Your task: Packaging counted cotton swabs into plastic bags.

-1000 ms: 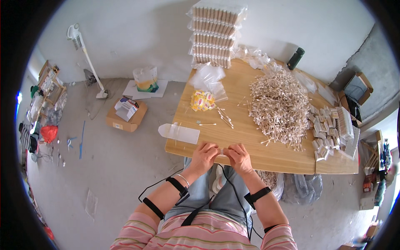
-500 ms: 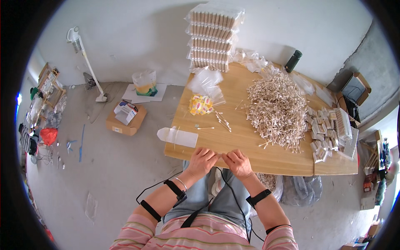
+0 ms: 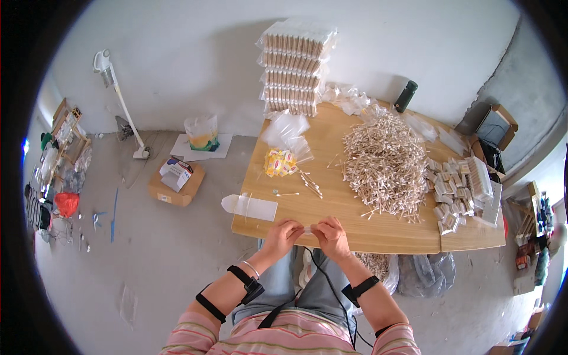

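At the table's front edge, my left hand (image 3: 283, 236) and my right hand (image 3: 332, 238) face each other with fingers pinched. A small whitish piece (image 3: 307, 230), perhaps clear plastic, spans the gap between them; its kind is too small to make out. Just beyond my left hand lies a white card (image 3: 260, 209) with a pointed end and a thin stick across it. Past that are a few loose cotton swabs (image 3: 312, 184) and yellow-and-white printed packets (image 3: 280, 163). A large heap of cotton swabs (image 3: 384, 165) covers the middle right of the wooden table (image 3: 322, 204).
Bagged swabs form a tall stack (image 3: 296, 71) at the back, near clear bags (image 3: 287, 130). Small packs (image 3: 455, 189) pile up at the right, and a dark green bottle (image 3: 406, 96) stands behind. A cardboard box (image 3: 177, 184) sits on the floor left; a cable hangs at my lap.
My view has shifted slightly, so the table sits a little lower. The hands have drawn slightly apart, and the whitish piece between them shows more plainly.
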Demonstrator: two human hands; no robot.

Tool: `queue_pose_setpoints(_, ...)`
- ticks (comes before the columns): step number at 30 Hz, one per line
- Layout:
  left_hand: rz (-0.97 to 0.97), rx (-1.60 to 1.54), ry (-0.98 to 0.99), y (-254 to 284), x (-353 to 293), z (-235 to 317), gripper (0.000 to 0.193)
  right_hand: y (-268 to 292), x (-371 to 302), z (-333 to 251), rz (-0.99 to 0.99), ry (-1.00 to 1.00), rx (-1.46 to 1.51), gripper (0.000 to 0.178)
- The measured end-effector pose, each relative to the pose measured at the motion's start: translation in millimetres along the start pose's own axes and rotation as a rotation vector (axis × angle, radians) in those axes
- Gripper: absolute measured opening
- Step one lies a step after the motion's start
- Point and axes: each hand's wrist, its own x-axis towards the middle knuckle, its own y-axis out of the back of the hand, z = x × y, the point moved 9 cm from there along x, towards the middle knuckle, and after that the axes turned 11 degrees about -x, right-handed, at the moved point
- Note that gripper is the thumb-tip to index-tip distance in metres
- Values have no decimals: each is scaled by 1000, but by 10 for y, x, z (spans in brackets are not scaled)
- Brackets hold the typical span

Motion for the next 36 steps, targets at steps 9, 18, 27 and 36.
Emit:
queue_pose_setpoints(9,-76,-164,58,135,-32,371,12,266,134,-428,-31,-7,113,15)
queue_pose_setpoints(18,-85,21,-108,312,-165,718,10,362,77,-752,-83,2,176,12)
queue_pose_setpoints(27,-125,31,-107,297,-250,918,11,397,-7,-828,-122,-46,275,9)
queue_pose_setpoints(36,-63,-85,19,266,-223,904,10,531,-107,-597,-93,-213,411,10)
